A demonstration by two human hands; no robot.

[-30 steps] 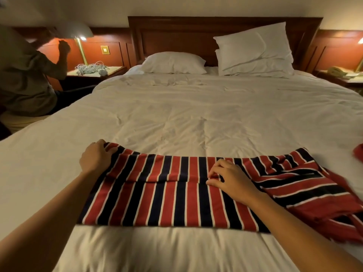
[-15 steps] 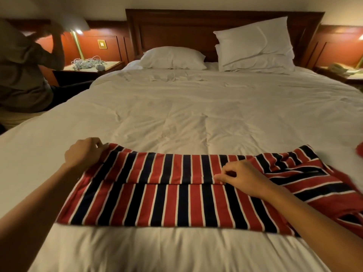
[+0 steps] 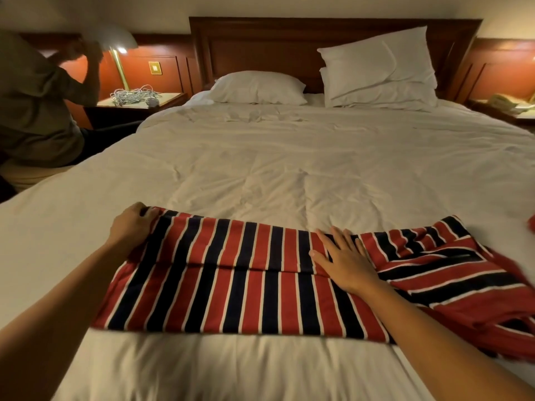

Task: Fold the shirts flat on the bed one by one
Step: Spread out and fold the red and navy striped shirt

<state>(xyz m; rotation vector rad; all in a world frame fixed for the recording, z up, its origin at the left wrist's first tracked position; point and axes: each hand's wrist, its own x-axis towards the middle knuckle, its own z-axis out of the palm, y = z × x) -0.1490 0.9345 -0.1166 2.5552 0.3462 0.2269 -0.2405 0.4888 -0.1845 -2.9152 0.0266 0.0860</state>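
On bed [image 3: 289, 169], shirt [image 3: 231, 279] under R hand [image 3: 344, 261]

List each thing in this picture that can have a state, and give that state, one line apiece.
striped shirt: partly folded, lying on the duvet, right end rumpled.
left hand: grips the shirt's far left corner.
right hand: flat, fingers straight, pressing the fold.
duvet: spread, wrinkled.
lamp: lit.
left pillow: lying flat.
right pillows: stacked against the headboard.
cables: tangled on the nightstand.
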